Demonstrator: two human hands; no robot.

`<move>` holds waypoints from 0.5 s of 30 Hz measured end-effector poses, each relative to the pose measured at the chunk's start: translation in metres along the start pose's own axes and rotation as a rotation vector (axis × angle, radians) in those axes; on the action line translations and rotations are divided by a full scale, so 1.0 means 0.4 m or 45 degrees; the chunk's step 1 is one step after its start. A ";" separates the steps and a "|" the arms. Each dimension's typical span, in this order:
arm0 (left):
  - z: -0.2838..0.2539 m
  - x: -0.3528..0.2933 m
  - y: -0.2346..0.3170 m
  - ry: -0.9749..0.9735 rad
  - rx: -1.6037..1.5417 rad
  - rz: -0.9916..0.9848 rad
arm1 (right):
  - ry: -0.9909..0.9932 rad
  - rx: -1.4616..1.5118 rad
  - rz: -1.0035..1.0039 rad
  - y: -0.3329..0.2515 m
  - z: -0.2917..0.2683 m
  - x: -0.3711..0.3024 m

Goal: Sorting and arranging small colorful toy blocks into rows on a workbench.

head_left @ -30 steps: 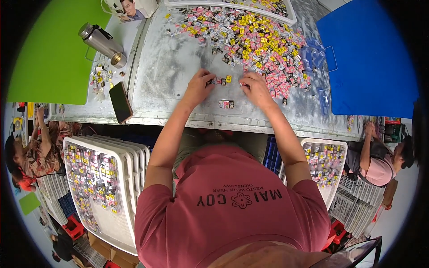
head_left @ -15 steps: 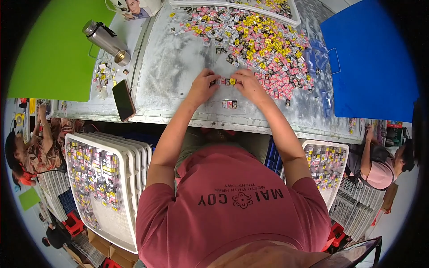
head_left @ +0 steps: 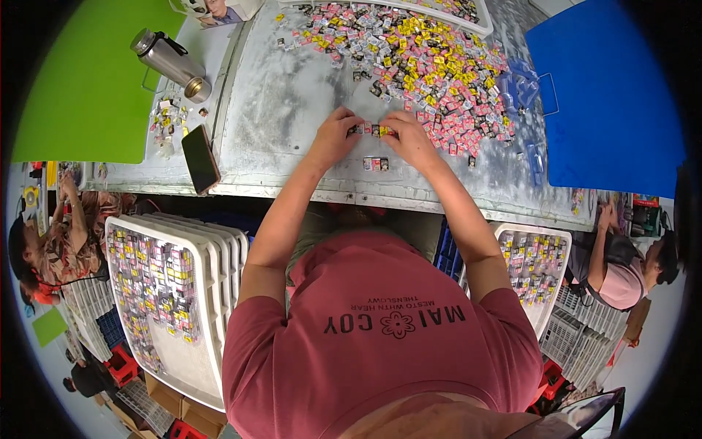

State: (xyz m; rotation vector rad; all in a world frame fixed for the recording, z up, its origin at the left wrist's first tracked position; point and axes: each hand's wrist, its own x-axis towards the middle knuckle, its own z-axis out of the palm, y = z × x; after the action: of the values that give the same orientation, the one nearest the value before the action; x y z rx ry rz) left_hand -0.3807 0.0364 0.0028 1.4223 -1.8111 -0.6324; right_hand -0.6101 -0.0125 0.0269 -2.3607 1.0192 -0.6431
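Observation:
My left hand and my right hand face each other above the metal table. Between them runs a short row of small printed blocks, in black, white, pink and yellow. The fingers of my left hand close on its left end, and those of my right hand pinch the yellow end. Just nearer to me lies a short group of similar blocks, side by side. Beyond my hands spreads a big loose heap of such blocks, reaching close to my right hand.
A phone, a steel flask and its cup stand left. A green board and a blue board flank the table. Stacked white trays hold blocks at lower left; another tray sits right. Other people work both sides.
Both hands stay at the row with nearly the same grip. The whole view has shifted slightly, and the right fingers have moved a little at the yellow end.

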 end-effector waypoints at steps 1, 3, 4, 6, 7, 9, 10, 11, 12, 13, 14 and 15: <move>0.003 -0.002 0.001 0.010 -0.002 0.015 | 0.001 -0.002 0.000 0.004 0.001 -0.003; 0.005 -0.006 0.004 0.020 -0.004 0.031 | 0.028 -0.009 -0.047 0.007 0.002 -0.008; 0.006 -0.009 0.007 0.012 -0.014 0.013 | 0.028 -0.010 -0.047 0.008 0.001 -0.009; 0.005 -0.010 0.010 0.004 -0.024 -0.004 | 0.003 0.016 -0.020 0.008 -0.001 -0.011; 0.003 -0.009 0.011 -0.006 -0.032 -0.002 | 0.004 0.015 -0.021 0.007 -0.002 -0.012; 0.000 -0.010 0.010 -0.015 -0.038 0.000 | 0.012 0.033 -0.021 0.004 -0.003 -0.013; -0.003 -0.011 0.007 -0.022 -0.058 0.004 | 0.013 0.032 -0.022 0.002 -0.005 -0.014; -0.006 -0.012 0.004 -0.028 -0.079 0.007 | 0.012 0.041 -0.024 0.001 -0.008 -0.015; -0.012 -0.012 0.008 -0.028 -0.079 0.008 | 0.011 0.048 -0.025 -0.001 -0.012 -0.016; -0.017 -0.013 0.012 -0.049 -0.100 -0.016 | 0.012 0.047 -0.025 -0.003 -0.015 -0.019; -0.023 -0.013 0.017 -0.070 -0.121 -0.041 | -0.002 0.080 0.020 -0.006 -0.019 -0.021; -0.024 -0.016 0.014 -0.068 -0.120 -0.040 | -0.016 0.112 0.063 -0.008 -0.022 -0.021</move>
State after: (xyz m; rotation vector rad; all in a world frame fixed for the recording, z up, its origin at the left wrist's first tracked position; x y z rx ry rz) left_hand -0.3757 0.0446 0.0111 1.3854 -1.7786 -0.7686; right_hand -0.6188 -0.0064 0.0338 -2.2540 1.0198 -0.6405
